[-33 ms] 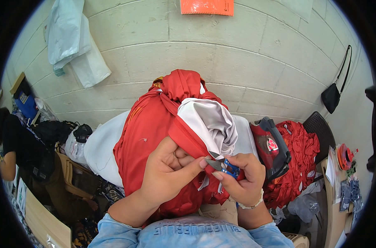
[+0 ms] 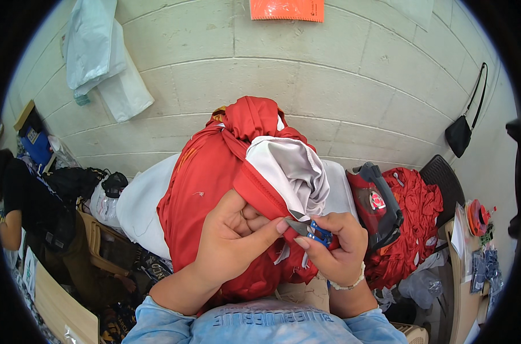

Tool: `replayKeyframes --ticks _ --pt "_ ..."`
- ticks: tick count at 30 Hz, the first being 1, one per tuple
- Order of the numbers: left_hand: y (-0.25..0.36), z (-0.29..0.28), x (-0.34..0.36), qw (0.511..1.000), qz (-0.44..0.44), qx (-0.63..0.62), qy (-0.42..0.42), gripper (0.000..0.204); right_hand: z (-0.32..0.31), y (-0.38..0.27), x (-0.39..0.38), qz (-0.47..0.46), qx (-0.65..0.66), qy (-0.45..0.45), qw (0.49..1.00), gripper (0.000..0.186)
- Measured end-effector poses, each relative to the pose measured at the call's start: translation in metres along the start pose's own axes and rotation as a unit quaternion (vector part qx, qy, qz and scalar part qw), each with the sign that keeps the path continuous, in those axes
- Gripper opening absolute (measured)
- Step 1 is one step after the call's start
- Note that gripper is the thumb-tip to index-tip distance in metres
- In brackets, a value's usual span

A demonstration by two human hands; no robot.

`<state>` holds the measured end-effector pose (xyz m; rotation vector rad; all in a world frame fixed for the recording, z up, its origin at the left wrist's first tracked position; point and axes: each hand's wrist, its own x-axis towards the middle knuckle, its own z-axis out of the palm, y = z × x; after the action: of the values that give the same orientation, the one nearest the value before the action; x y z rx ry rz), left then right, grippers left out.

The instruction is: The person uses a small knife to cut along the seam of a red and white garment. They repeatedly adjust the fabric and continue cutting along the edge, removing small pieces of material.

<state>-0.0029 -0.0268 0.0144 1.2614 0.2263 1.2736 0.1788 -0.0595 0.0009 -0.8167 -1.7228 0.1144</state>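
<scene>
My left hand (image 2: pixel 231 238) pinches the red hem of a garment (image 2: pixel 260 189), whose white-grey inner side is folded outward at the top. Between the thumb and fingers of my right hand (image 2: pixel 338 243) is a pair of blue-handled thread snips (image 2: pixel 317 232). Their dark blades point left and lie at the garment's edge, beside my left thumb tip. Whether the blades touch a thread is too small to tell. A large heap of red fabric (image 2: pixel 206 178) spreads under and behind both hands, with a loose pale thread on it.
White cloth (image 2: pixel 140 198) lies beneath the heap. To the right stands a red and grey appliance (image 2: pixel 372 203) shaped like an iron, before more crumpled red fabric (image 2: pixel 412 212). A block wall (image 2: pixel 203 74) rises behind. Another person (image 2: pixel 34 200) is at the far left.
</scene>
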Motion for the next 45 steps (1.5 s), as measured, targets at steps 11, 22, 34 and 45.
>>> replayKeyframes --ticks 11,22,34,45 --pt "-0.002 -0.001 0.008 1.000 0.002 0.016 0.006 0.046 0.002 0.001 -0.010 0.229 0.205 -0.035 0.951 0.025" --pt "0.010 -0.004 0.016 1.000 -0.014 0.005 0.009 0.050 -0.001 0.006 -0.014 0.137 0.122 0.018 0.983 0.030" --pt "0.006 -0.004 0.017 1.000 -0.021 0.000 0.022 0.050 -0.003 0.008 -0.009 0.057 0.026 0.017 0.998 0.031" --pt "0.007 -0.004 0.016 0.999 -0.028 -0.015 0.026 0.048 0.006 0.009 0.006 0.026 0.036 0.023 0.999 0.032"
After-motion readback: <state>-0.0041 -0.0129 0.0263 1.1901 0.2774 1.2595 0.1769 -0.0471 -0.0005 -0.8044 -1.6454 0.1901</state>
